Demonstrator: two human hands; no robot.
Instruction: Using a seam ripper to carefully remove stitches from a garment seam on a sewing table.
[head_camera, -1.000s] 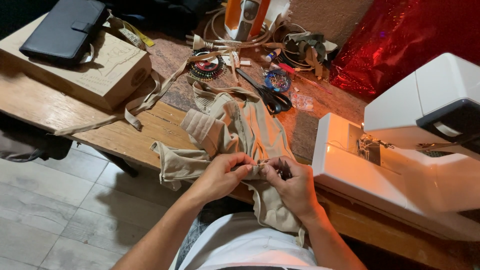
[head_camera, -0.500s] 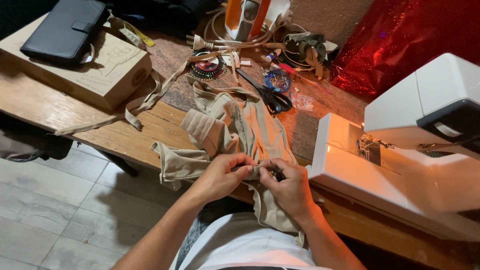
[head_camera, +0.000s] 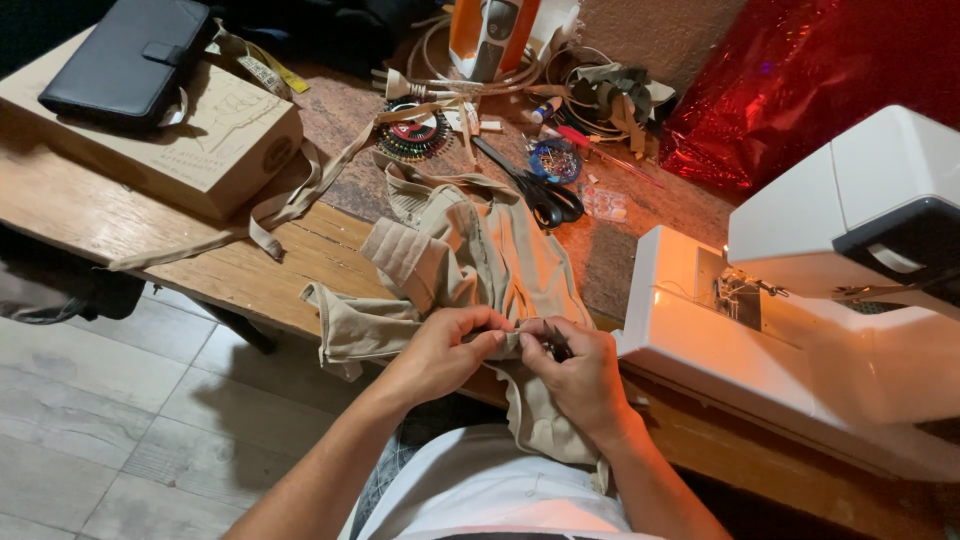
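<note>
Head view: the left hand (head_camera: 445, 350) was closed in a pinch on a fold of the beige garment (head_camera: 470, 265), thumb and fingers pressed together on the cloth. The right hand (head_camera: 578, 370) was curled narrow and gripped the same fold just beside the left; a small dark tool showed between its fingers, of a kind that could not be determined. The garment lay bunched at the near edge of the wooden worktop (head_camera: 120, 225), with its lower end hanging over the edge toward the person's lap. A white sewing machine (head_camera: 800, 300) stood on the right, close to the right hand. Black-handled scissors (head_camera: 540, 195) lay just behind the garment, near a round pin holder (head_camera: 412, 135) and a small blue dish of pins (head_camera: 556, 160). A cardboard box (head_camera: 190, 135) sat at the left with a black wallet-like case (head_camera: 130, 60) on top. A beige strap (head_camera: 270, 215) trailed from the box across the worktop. Red foil material (head_camera: 800, 80) lay at the rear right.
</note>
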